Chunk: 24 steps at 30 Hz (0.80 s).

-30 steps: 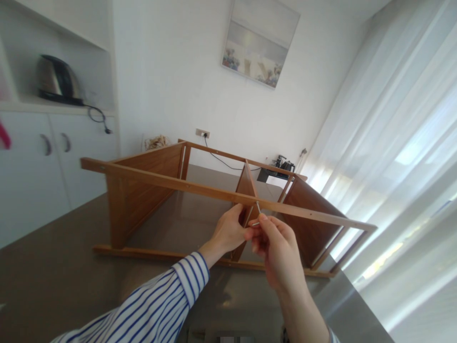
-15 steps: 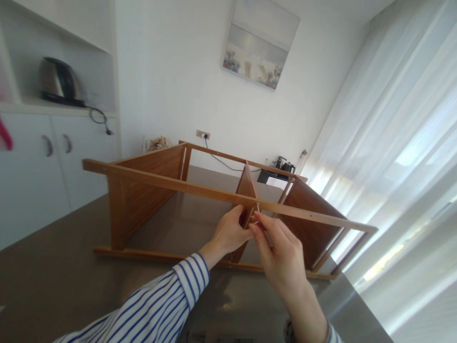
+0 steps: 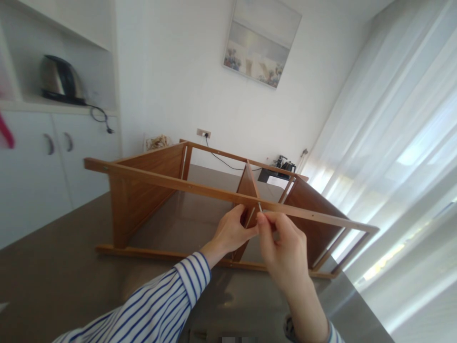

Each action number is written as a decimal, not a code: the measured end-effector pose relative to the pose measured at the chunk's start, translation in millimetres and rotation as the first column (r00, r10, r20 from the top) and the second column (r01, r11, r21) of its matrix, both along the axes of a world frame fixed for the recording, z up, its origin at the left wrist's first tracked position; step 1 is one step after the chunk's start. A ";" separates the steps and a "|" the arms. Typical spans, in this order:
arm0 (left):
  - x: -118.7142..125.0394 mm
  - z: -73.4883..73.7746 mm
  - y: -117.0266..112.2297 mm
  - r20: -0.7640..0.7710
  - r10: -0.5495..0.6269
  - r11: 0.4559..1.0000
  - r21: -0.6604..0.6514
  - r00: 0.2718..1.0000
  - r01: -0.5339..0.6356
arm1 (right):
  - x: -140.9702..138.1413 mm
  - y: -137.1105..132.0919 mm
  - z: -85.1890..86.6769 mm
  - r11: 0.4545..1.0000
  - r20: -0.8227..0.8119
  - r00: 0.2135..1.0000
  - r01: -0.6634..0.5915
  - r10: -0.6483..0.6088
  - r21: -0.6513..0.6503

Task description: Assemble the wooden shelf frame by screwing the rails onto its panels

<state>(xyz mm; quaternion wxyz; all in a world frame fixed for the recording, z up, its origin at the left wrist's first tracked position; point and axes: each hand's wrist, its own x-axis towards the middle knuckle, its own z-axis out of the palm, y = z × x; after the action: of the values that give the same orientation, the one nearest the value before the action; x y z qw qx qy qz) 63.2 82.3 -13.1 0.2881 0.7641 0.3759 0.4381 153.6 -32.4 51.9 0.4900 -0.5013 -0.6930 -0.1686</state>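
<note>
Right hand (image 3: pixel 284 245) pinches a rod (image 3: pixel 260 208) meeting the rail (image 3: pixel 210 192) just above; left hand (image 3: pixel 228 234), alongside, grips the panel (image 3: pixel 246 183), presumably to steady it.

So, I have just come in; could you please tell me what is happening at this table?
A person in striped sleeves is handling a wooden shelf rack, which lies on its side on the grey table. The left hand steadies the middle shelf board just under the upper rail. The right hand pinches a thin metal tool, perhaps a hex key, at the joint between that board and the rail.
</note>
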 end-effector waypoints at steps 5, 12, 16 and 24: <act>0.1 -4.9 4.1 -0.042 -0.011 0.997 0.071 0.999 0.014 | -2.5 -0.3 -2.1 0.989 -0.440 0.898 -0.084 0.021 -0.125; 2.5 -7.8 5.0 -0.023 -0.020 0.997 0.074 1.000 0.021 | 3.9 20.0 -14.9 0.896 -0.743 0.646 -0.417 0.174 -0.152; 3.0 -7.9 4.3 -0.029 -0.016 0.995 0.093 0.999 0.018 | 9.3 20.8 -15.1 0.925 -0.657 0.740 -0.335 0.140 -0.180; 0.7 -5.3 3.0 -0.016 -0.033 0.994 0.100 0.999 0.034 | 12.3 4.7 -4.5 0.953 -0.342 0.940 -0.088 -0.017 -0.291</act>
<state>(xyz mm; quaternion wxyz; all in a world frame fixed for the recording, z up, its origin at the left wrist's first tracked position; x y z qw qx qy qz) 63.9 85.3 -18.4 0.2540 0.7869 0.3428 0.4459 165.9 -27.7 47.4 0.5231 -0.5789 -0.6244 0.0374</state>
